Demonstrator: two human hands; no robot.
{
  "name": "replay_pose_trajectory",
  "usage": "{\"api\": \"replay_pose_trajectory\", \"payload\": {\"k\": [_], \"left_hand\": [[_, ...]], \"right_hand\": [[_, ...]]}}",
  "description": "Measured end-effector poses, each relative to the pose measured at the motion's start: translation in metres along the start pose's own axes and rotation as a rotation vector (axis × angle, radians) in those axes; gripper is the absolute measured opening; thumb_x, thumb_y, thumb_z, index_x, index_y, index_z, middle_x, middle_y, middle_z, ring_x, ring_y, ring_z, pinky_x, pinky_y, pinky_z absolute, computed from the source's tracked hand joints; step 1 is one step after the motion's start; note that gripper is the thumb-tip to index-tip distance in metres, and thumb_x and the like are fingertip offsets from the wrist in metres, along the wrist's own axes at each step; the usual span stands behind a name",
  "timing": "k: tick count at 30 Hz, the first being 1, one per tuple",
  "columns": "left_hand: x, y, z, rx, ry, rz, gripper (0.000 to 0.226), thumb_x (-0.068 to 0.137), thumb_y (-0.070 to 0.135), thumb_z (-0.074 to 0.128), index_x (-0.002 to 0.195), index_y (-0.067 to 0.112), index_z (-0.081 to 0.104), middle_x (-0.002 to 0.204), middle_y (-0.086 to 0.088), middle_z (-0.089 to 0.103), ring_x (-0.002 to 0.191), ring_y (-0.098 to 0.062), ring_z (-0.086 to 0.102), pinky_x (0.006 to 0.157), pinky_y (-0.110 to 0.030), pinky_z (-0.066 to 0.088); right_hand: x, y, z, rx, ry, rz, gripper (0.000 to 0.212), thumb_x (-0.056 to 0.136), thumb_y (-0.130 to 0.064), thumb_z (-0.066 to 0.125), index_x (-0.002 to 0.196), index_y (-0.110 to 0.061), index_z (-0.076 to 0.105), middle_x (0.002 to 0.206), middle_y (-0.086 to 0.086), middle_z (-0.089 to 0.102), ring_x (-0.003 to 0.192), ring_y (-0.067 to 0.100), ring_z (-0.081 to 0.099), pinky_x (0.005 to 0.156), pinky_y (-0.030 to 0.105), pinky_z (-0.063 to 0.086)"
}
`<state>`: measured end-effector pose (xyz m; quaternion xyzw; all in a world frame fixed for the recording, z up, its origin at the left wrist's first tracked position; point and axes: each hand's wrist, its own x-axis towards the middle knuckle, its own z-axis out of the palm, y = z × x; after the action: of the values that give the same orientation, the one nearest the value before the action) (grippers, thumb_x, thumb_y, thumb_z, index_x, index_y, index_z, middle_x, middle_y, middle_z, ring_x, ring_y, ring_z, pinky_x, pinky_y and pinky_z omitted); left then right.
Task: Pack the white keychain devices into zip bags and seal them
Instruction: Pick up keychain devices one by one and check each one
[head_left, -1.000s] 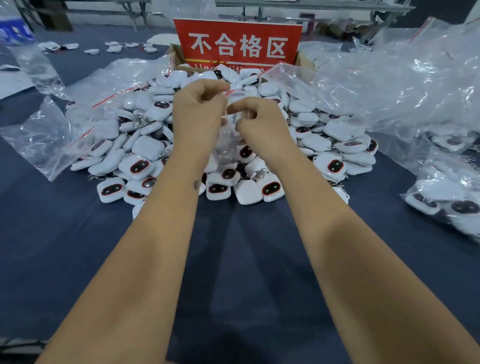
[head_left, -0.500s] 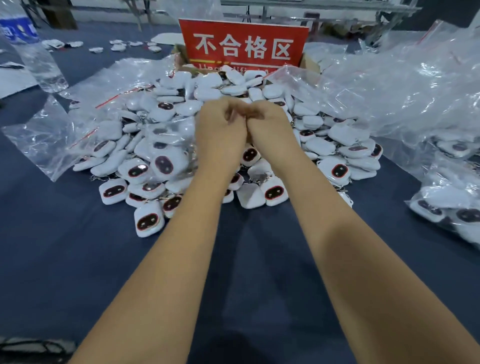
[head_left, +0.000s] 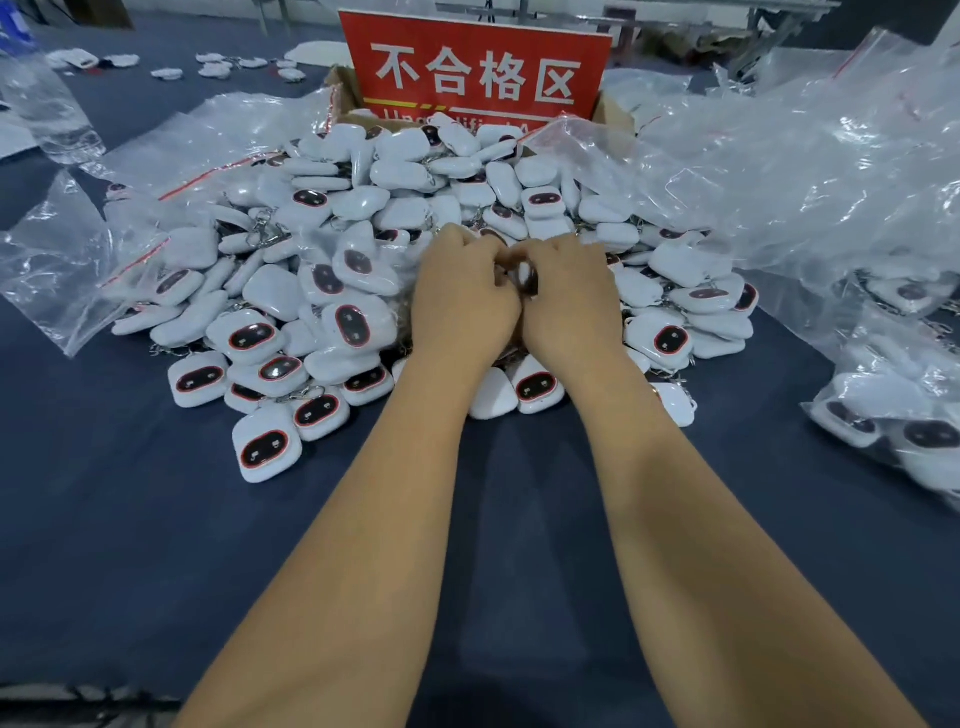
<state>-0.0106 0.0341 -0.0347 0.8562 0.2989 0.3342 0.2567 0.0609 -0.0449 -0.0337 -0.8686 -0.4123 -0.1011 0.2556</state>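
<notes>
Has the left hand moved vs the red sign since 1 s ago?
Yes. The left hand has shifted rightward and dropped toward the pile, away from the red sign, meeting the right hand below the sign's centre.

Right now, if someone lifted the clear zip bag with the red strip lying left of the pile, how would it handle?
The clear plastic zip bag with the red seal strip is crumpled and wrinkled, so probably floppy and very light. Its glossy film looks slippery.

Packing workshop — reject-zone sign (head_left: 475, 73), device heap (head_left: 395, 249)
</notes>
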Motion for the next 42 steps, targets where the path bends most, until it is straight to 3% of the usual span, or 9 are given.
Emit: {"api": "replay_pose_trajectory", "payload": {"k": [8,10,14,18,22,26,30,36,42], "left_hand": [[-0.001,-0.003,-0.011,-0.273,-0.013,-0.115,0.03,0.09,0.004,0.05,0.102,0.023,0.07,0.111,0.002,0.064,0.096,-0.012,0.06,0.075,-0.018,0.045],[-0.003,-0.003,-0.015,-0.378,0.018,-0.181,0.032,0.092,0.004,0.049,0.094,0.03,0.067,0.102,0.01,0.065,0.091,-0.006,0.06,0.069,-0.013,0.043],[-0.003,0.0,-0.017,-0.479,0.0,-0.201,0.036,0.091,0.0,0.048,0.096,0.029,0.069,0.104,0.009,0.069,0.103,-0.007,0.063,0.088,-0.022,0.049],[-0.004,0.0,-0.02,-0.519,-0.016,-0.188,0.041,0.089,0.004,0.054,0.082,0.043,0.064,0.078,0.029,0.067,0.083,0.012,0.062,0.07,-0.007,0.047],[-0.003,-0.001,-0.017,-0.513,-0.02,-0.188,0.036,0.089,0.001,0.051,0.101,0.027,0.072,0.108,0.01,0.069,0.103,-0.003,0.062,0.086,-0.018,0.049],[-0.004,0.0,-0.018,-0.534,-0.019,-0.197,0.043,0.087,0.003,0.052,0.089,0.041,0.071,0.096,0.016,0.069,0.09,0.001,0.062,0.074,-0.012,0.047],[-0.007,0.004,-0.024,-0.577,-0.049,-0.169,0.057,0.083,0.007,0.054,0.066,0.061,0.066,0.069,0.026,0.068,0.067,0.009,0.06,0.063,-0.013,0.05],[-0.007,0.006,-0.024,-0.593,-0.05,-0.178,0.039,0.084,0.019,0.059,0.064,0.051,0.069,0.063,0.025,0.065,0.059,0.009,0.055,0.061,-0.02,0.042],[-0.005,0.004,-0.021,-0.584,-0.06,-0.21,0.034,0.084,0.022,0.062,0.062,0.047,0.069,0.058,0.025,0.061,0.054,0.008,0.052,0.06,-0.023,0.04]], "right_hand": [[-0.005,-0.004,-0.003,0.542,0.084,0.137,0.059,0.085,-0.003,0.065,0.139,-0.02,0.048,0.124,-0.002,0.054,0.111,0.01,0.05,0.089,0.018,0.037],[-0.006,-0.008,-0.005,0.61,0.13,0.165,0.041,0.083,-0.007,0.07,0.121,-0.019,0.058,0.116,-0.004,0.056,0.103,0.008,0.051,0.088,0.02,0.042],[-0.007,-0.013,-0.01,0.735,0.151,0.158,0.021,0.083,-0.012,0.074,0.092,-0.027,0.063,0.099,-0.006,0.062,0.09,0.006,0.056,0.08,0.015,0.045],[-0.008,-0.016,-0.013,0.803,0.109,0.165,0.028,0.088,-0.017,0.072,0.115,-0.017,0.071,0.109,-0.005,0.07,0.103,0.011,0.063,0.095,0.034,0.052],[-0.009,-0.014,-0.011,0.834,0.078,0.187,0.043,0.087,-0.008,0.07,0.125,-0.023,0.058,0.115,-0.009,0.064,0.106,0.007,0.061,0.095,0.03,0.052],[-0.007,-0.011,-0.012,0.907,0.0,0.224,0.042,0.087,0.005,0.062,0.112,-0.027,0.052,0.115,0.006,0.065,0.105,0.02,0.065,0.091,0.046,0.056],[-0.008,-0.011,-0.012,0.962,-0.027,0.185,0.044,0.086,0.008,0.061,0.114,-0.027,0.059,0.112,0.007,0.069,0.104,0.021,0.067,0.091,0.043,0.057],[-0.01,-0.011,-0.012,0.925,-0.077,0.171,0.041,0.088,0.008,0.057,0.112,-0.026,0.056,0.092,0.016,0.072,0.08,0.031,0.069,0.072,0.045,0.057],[-0.01,-0.011,-0.012,0.92,-0.108,0.169,0.037,0.088,0.007,0.056,0.101,-0.027,0.056,0.092,0.026,0.069,0.074,0.035,0.065,0.071,0.054,0.056]]}}
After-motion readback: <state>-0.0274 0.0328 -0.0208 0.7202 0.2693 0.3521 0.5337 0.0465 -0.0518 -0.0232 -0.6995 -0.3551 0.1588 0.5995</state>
